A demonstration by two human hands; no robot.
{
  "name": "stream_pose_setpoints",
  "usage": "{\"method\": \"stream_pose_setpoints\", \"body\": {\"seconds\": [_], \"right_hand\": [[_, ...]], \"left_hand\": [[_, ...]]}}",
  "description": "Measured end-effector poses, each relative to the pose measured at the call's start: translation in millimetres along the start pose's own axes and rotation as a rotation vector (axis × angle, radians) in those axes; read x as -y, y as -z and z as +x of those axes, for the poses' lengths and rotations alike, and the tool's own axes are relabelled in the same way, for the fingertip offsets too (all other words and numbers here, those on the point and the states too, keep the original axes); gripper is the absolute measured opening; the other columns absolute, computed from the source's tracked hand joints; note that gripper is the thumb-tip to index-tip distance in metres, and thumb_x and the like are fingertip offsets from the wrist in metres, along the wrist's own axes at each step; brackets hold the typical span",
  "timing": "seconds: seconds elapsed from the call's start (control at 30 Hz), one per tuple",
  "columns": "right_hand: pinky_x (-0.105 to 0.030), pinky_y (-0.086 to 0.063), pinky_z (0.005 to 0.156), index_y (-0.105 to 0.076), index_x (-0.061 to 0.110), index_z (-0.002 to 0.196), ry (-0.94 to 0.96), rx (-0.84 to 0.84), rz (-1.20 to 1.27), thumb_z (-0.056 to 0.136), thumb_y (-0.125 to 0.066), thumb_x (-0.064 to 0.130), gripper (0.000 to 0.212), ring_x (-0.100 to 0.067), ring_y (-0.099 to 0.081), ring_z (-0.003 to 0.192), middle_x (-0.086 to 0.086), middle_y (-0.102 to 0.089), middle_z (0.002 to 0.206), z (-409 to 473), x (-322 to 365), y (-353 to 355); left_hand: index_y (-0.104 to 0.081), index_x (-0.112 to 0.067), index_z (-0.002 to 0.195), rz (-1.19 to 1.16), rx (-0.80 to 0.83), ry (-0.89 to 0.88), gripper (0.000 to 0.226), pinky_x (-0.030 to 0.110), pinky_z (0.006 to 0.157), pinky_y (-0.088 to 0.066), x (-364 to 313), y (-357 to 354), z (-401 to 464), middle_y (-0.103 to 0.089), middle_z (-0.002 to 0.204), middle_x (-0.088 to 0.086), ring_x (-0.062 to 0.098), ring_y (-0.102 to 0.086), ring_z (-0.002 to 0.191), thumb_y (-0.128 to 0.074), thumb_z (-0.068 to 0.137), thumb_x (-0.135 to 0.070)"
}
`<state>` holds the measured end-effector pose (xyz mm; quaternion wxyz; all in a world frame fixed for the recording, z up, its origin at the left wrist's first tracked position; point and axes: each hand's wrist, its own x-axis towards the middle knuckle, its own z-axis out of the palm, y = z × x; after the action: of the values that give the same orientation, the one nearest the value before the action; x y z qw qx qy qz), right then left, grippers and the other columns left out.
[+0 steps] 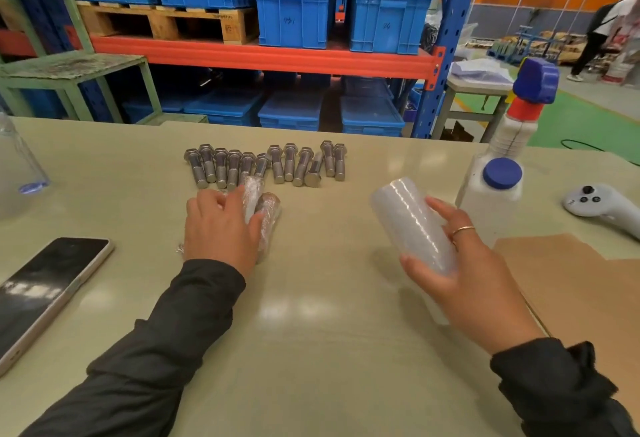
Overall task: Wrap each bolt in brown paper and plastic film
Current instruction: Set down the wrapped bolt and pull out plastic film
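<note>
- Head view, far left: a phone (45,294) lies face up on the table (311,315), well apart from the work.
- Left hand (220,225): fingers lie loosely curved over two wrapped bolts (268,215), which rest side by side on the table just below the row. Whether the fingers clasp them or only rest on top cannot be told.
- Bare bolts (266,165): a row of about a dozen lies beyond the left hand, heads mostly away from the person, one reversed. These remain unwrapped.
- Right hand (464,274): thumb and fingers are curled round the plastic film roll (412,225), which is held tilted above the table.
- Right side: a white bottle with a blue cap (498,187), brown paper (571,284) at the table edge, and a white controller (602,204).
- Risk: the wrapped bolts are round; a sideways nudge from the left hand would likely roll them into the bare row and mix finished with unfinished.
- Risk: a loose film tail could cling to itself if the roll is set down carelessly.
</note>
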<state>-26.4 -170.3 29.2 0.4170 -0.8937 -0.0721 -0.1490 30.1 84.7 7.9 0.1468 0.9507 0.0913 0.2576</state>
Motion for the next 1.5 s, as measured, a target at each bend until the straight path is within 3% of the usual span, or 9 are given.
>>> {"method": "stream_pose_setpoints", "body": {"seconds": [0.1, 0.23, 0.3, 0.4, 0.5, 0.67, 1.0, 1.27, 1.5], "right_hand": [[-0.014, -0.05, 0.058, -0.039, 0.057, 0.11, -0.206, 0.147, 0.498, 0.065, -0.071, 0.054, 0.054, 0.002, -0.064, 0.08, 0.016, -0.068, 0.09, -5, 15, -3], [-0.038, -0.056, 0.068, -0.052, 0.034, 0.113, -0.422, 0.328, 0.897, 0.066, -0.066, 0.041, 0.05, -0.022, -0.07, 0.082, -0.001, -0.072, 0.094, -14, 19, -22], [-0.046, -0.056, 0.078, -0.052, 0.033, 0.113, -0.439, 0.368, 0.93, 0.068, -0.061, 0.042, 0.047, -0.026, -0.069, 0.088, -0.003, -0.072, 0.098, -17, 19, -27], [-0.024, -0.054, 0.082, -0.05, 0.051, 0.11, -0.265, 0.325, 0.663, 0.078, -0.053, 0.062, 0.034, -0.004, -0.063, 0.095, 0.014, -0.063, 0.108, -20, 19, -30], [-0.002, -0.042, 0.074, -0.048, 0.051, 0.112, -0.102, 0.188, 0.321, 0.074, -0.043, 0.066, 0.041, 0.011, -0.05, 0.091, 0.023, -0.048, 0.105, -19, 14, -29], [-0.006, -0.043, 0.059, -0.065, 0.029, 0.077, -0.145, 0.072, 0.296, 0.086, -0.062, 0.025, 0.01, 0.004, -0.058, 0.067, 0.02, -0.065, 0.074, -17, 4, -28], [-0.008, -0.038, 0.059, -0.053, 0.03, 0.081, -0.162, 0.102, 0.022, 0.095, -0.045, 0.029, 0.016, 0.0, -0.054, 0.072, 0.012, -0.058, 0.076, -19, 2, -33], [-0.016, -0.047, 0.051, -0.069, 0.017, 0.08, -0.301, 0.151, 0.627, 0.08, -0.066, 0.027, 0.011, -0.006, -0.063, 0.06, 0.005, -0.069, 0.071, -20, 18, -28], [-0.009, -0.042, 0.048, -0.059, 0.017, 0.074, -0.264, 0.09, 0.337, 0.092, -0.056, 0.018, 0.018, 0.001, -0.055, 0.051, 0.006, -0.059, 0.058, -19, 13, -33]], "left_hand": [[-0.056, -0.012, 0.12, -0.476, 0.002, -0.164, 0.039, 0.015, 0.077, -0.037, -22, 9, -18, -0.05, 0.096, 0.001, 0.007, -0.048, 0.089, -0.052, 0.088, -0.035], [-0.054, -0.018, 0.12, -1.202, 0.79, -0.002, 0.064, 0.02, 0.063, -0.052, -55, 13, -55, -0.065, 0.097, -0.001, 0.007, -0.064, 0.085, -0.064, 0.071, -0.059], [-0.057, -0.023, 0.113, -1.36, 0.935, 0.131, 0.051, 0.032, 0.067, -0.056, -58, 10, -61, -0.069, 0.098, -0.003, 0.016, -0.067, 0.09, -0.061, 0.07, -0.049], [-0.058, -0.02, 0.112, -1.361, 0.837, 0.179, 0.054, 0.047, 0.08, -0.055, -56, 9, -61, -0.068, 0.106, 0.003, 0.024, -0.066, 0.097, -0.07, 0.064, -0.044], [-0.058, -0.013, 0.11, -1.401, 0.755, 0.302, 0.062, 0.044, 0.063, -0.057, -54, 8, -60, -0.071, 0.094, 0.005, 0.024, -0.069, 0.087, -0.08, 0.062, -0.046], [-0.056, -0.011, 0.104, -1.425, 0.704, 0.426, 0.063, 0.035, 0.048, -0.054, -54, 8, -57, -0.07, 0.092, 0.009, 0.021, -0.071, 0.074, -0.068, 0.051, -0.043], [-0.055, -0.01, 0.106, -1.384, 0.734, 0.403, 0.073, 0.03, 0.043, -0.051, -53, 6, -59, -0.066, 0.096, 0.015, 0.023, -0.068, 0.067, -0.068, 0.047, -0.05], [-0.057, -0.008, 0.101, -1.352, 0.749, 0.388, 0.073, 0.026, 0.04, -0.047, -51, 1, -61, -0.066, 0.088, 0.016, 0.023, -0.065, 0.062, -0.068, 0.046, -0.055], [-0.056, -0.007, 0.101, -1.367, 0.786, 0.386, 0.07, 0.026, 0.038, -0.047, -54, 3, -63, -0.067, 0.08, 0.01, 0.02, -0.065, 0.057, -0.072, 0.049, -0.051]]}}
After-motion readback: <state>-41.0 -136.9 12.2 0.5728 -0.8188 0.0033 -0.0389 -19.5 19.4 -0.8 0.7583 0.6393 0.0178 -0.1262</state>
